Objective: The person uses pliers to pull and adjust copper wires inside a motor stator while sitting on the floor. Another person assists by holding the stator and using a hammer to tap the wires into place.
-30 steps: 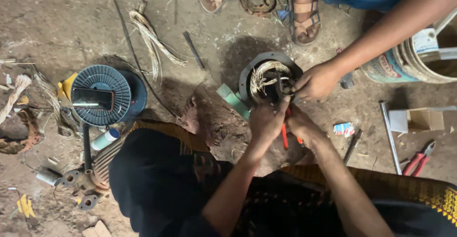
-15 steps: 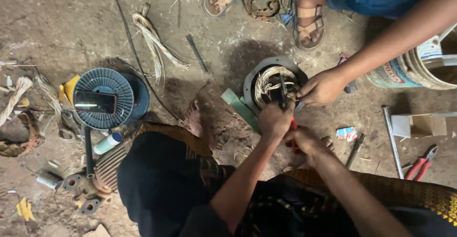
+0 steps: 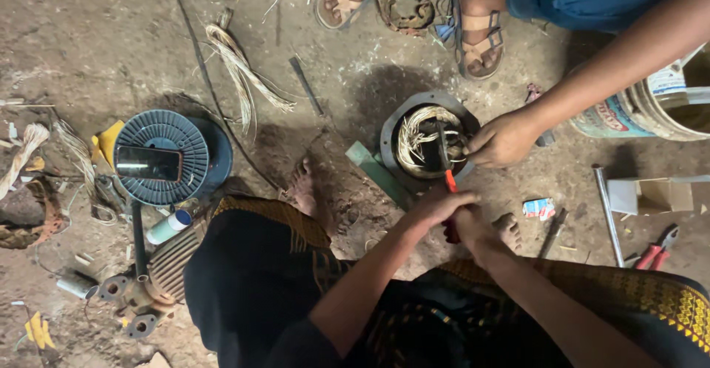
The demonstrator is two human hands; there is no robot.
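Observation:
A round motor stator (image 3: 398, 125) with pale copper windings (image 3: 416, 137) stands on the dirt floor in front of my bare feet. A red-handled plier-like tool (image 3: 450, 184) reaches into it, its metal jaws among the windings. My left hand (image 3: 435, 208) and my right hand (image 3: 473, 227) are both closed around its handles, pressed close together. Another person's hand (image 3: 503, 139) grips the stator's right rim and the wires there.
Left lies a blue ribbed fan cover (image 3: 196, 140) with a phone (image 3: 148, 163) on it, and a motor housing (image 3: 159, 272) below. Loose wire bundle (image 3: 240, 68) at top. Bucket (image 3: 651, 109), small box (image 3: 651, 194), metal rod (image 3: 606, 205) and red pliers (image 3: 657, 248) at right. Sandalled feet at top.
My hands have drawn closer together on the tool handles and sit slightly lower. The other person's hand stays on the stator rim.

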